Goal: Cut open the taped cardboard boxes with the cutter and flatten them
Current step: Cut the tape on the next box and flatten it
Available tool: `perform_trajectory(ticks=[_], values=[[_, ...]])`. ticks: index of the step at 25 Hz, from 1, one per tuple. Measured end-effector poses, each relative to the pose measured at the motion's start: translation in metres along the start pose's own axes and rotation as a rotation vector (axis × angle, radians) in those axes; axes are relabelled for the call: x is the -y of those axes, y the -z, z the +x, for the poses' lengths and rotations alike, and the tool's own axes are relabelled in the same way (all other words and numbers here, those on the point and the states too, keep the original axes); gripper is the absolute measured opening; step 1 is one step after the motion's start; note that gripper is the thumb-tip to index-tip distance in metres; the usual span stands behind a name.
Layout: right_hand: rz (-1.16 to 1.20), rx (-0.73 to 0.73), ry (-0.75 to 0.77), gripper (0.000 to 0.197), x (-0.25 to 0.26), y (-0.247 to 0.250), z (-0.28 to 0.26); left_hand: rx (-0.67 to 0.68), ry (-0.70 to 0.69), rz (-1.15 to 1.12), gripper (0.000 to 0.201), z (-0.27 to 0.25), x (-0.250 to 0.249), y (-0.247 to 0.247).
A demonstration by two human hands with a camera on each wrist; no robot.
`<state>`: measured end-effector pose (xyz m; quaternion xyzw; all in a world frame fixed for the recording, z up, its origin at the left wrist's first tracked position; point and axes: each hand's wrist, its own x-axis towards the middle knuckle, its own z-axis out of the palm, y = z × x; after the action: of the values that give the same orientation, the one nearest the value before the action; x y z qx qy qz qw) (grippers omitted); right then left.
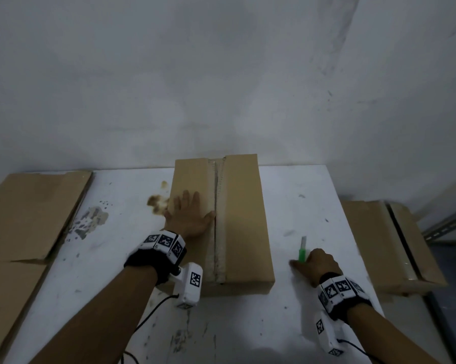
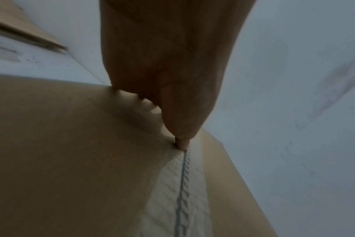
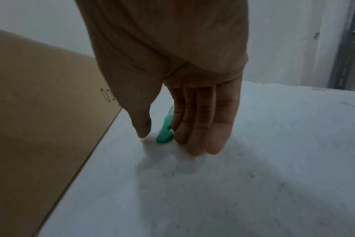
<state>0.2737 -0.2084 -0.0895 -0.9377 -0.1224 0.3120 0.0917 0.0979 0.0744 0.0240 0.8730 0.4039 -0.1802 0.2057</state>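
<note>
Pressing down with straight fingers, the left hand [image 1: 188, 218] lies flat on the top of the taped cardboard box [image 1: 244, 216], its thumb touching the tape seam [image 1: 217, 219] that runs down the middle of the lid. To the right of the box, the right hand [image 1: 315, 264] hovers over the green cutter [image 1: 302, 252], which lies on the white table [image 1: 313, 200] with its blade out and pointing away from the person. The wrist view shows the thumb [image 3: 141, 126] and fingers [image 3: 201, 128] spread loosely on either side of the handle, not yet closed on it; whether a fingertip touches the plastic cannot be told.

By the look of it, the step in hand is either picking the tool up or setting it down. The tape appears already scored along its length, with a dark gap showing near the thumb, which suggests the cut may be made. If so, the next move calls for lifting the flaps and turning the box to reach its other taped side.

Left of the box, flattened cardboard [image 1: 29, 211] lies over the table's edge; to its right, off the table, sits another box [image 1: 395, 245]. Brown stains [image 1: 157, 200] mark the scuffed tabletop just beside the box. Behind it rises a bare, smudged wall [image 1: 221, 74].
</note>
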Motion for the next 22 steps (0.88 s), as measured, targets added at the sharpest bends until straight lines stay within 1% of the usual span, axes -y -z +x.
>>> perform_trajectory(ticks=[4,6,8,9,11,14,16,19,22], values=[[0.005,0.028,0.034,0.043,0.009,0.010,0.003,-0.058,-0.004,0.035,0.088,0.004,0.000,0.007],[-0.054,0.032,0.071,0.042,0.015,0.015,0.002,-0.072,-0.009,0.039,0.090,0.006,0.002,0.011],[-0.082,0.028,0.103,0.043,0.022,0.021,-0.002,-0.056,-0.005,0.037,0.092,0.006,0.004,0.014],[-0.039,0.026,0.116,0.042,0.027,0.026,-0.004,-0.042,-0.008,0.038,0.093,0.005,0.006,0.017],[0.153,-0.001,0.174,0.037,0.043,0.041,-0.011,-0.017,-0.027,0.050,0.092,0.005,0.006,0.024],[0.450,-0.080,0.327,0.027,0.088,0.072,-0.029,0.003,-0.047,0.100,0.088,0.009,0.008,0.040],[0.543,-0.101,0.422,0.025,0.125,0.088,-0.040,0.030,-0.064,0.126,0.090,0.016,0.013,0.049],[0.468,-0.114,0.506,0.019,0.185,0.096,-0.042,0.106,-0.095,0.203,0.103,0.030,0.023,0.065],[0.378,-0.113,0.538,0.013,0.239,0.090,-0.034,0.138,-0.136,0.284,0.103,0.038,0.022,0.079]])
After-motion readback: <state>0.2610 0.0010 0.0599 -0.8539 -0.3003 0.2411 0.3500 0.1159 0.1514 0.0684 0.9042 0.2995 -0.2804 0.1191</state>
